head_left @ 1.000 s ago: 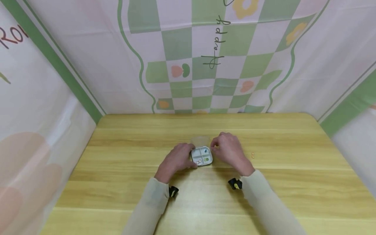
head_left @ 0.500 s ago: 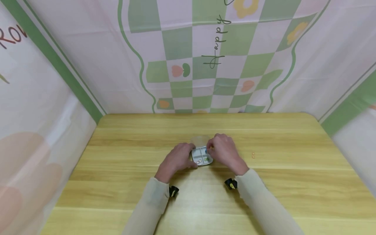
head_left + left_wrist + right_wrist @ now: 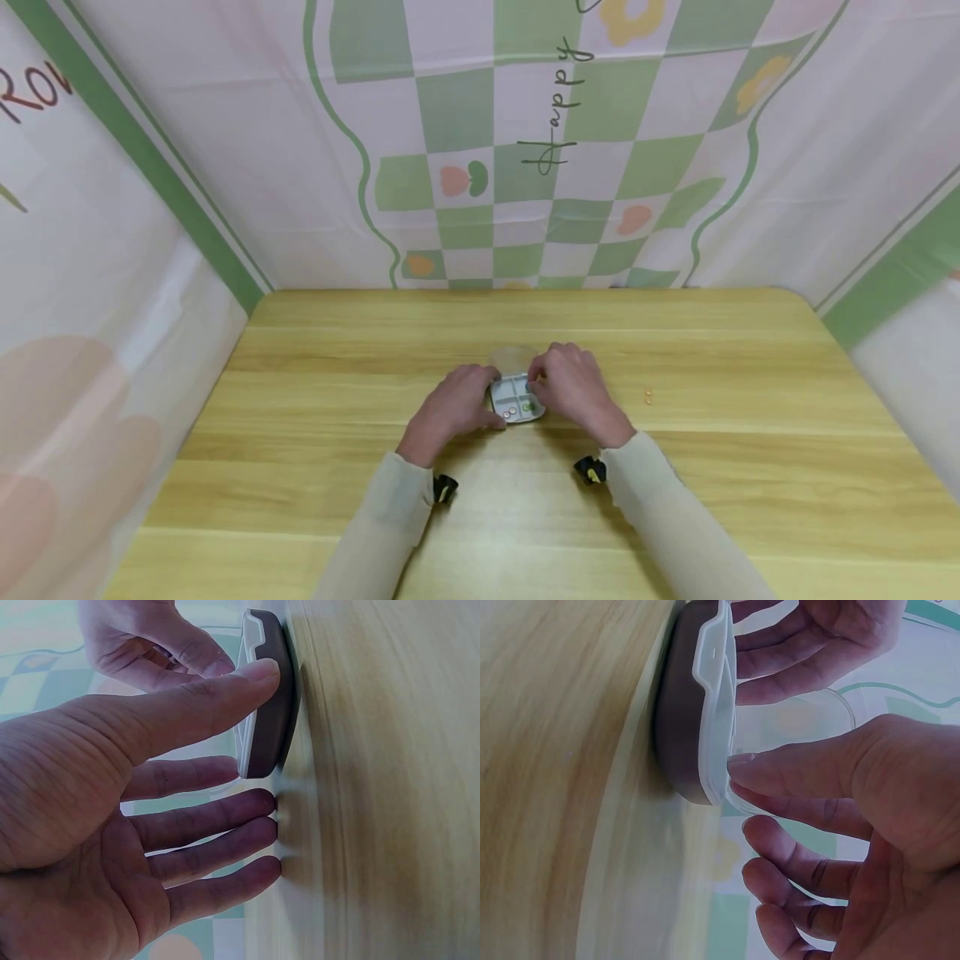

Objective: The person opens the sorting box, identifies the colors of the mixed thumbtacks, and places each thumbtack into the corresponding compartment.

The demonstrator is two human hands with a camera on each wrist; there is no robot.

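A small pill box [image 3: 501, 402] with a white divided inside and dark brown outer shell [image 3: 271, 712] sits mid-table, its clear lid [image 3: 512, 360] tipped back. My left hand [image 3: 452, 410] holds it at its left side, thumb on the near edge and index finger on the far one; the other fingers stretch out below. My right hand [image 3: 573, 383] reaches into the far right compartment, thumb and index finger pinching at a small blue piece [image 3: 528, 387], mostly hidden by them. Green round pieces [image 3: 528, 407] lie in the near right compartment, white ones [image 3: 509, 412] in the near left.
Two small orange pieces [image 3: 648, 397] lie on the wooden table [image 3: 720, 483] to the right of my right hand. Behind the table hangs a checked green and white cloth [image 3: 517, 200]. Both wrists carry small black cameras [image 3: 591, 469].
My right hand has moved left from beside the box to over its far right compartment, its fingertips now covering most of the blue there. The left hand stays on the box.
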